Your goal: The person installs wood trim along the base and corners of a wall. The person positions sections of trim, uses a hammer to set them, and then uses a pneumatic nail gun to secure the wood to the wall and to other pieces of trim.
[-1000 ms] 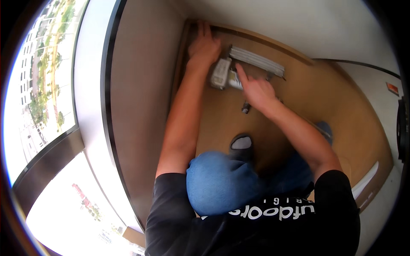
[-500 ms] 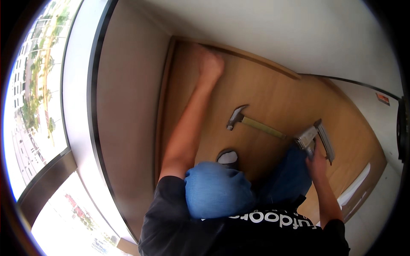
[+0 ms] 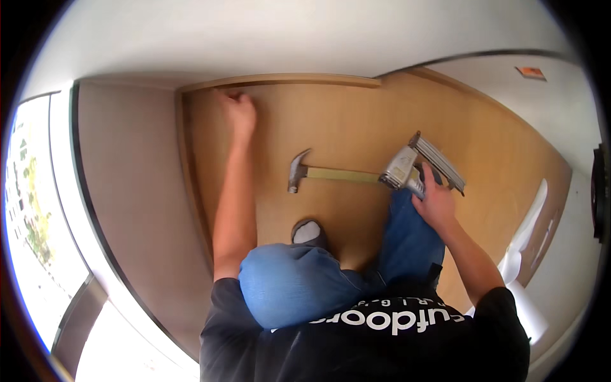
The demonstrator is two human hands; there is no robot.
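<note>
My right hand (image 3: 436,202) is wrapped round the grip of a silver-grey nail gun (image 3: 401,167), held above my bent right leg. The gun's long magazine slants down to the right. My left arm reaches to the far left corner, where my left hand (image 3: 240,116) is low over the wooden surface, fingers apart and nothing visible in them. Just beyond its fingertips runs a thin wooden trim strip (image 3: 286,79) along the base of the wall; whether they touch it I cannot tell. A claw hammer (image 3: 340,174) with a yellowish handle lies between my hands, its handle end behind the gun.
Wood-coloured flooring (image 3: 280,213) spreads under me, bordered by a pale far wall (image 3: 254,44) and a brownish left panel (image 3: 133,172). Windows (image 3: 44,210) stand farther left. White curled sheets (image 3: 519,274) lie at the right. My shoe (image 3: 309,232) is below the hammer.
The view has turned and shifted, so the scene sits differently. My right hand still grips the nail gun, now more fully in sight. My left hand stays at the corner, its fingers showing more clearly.
</note>
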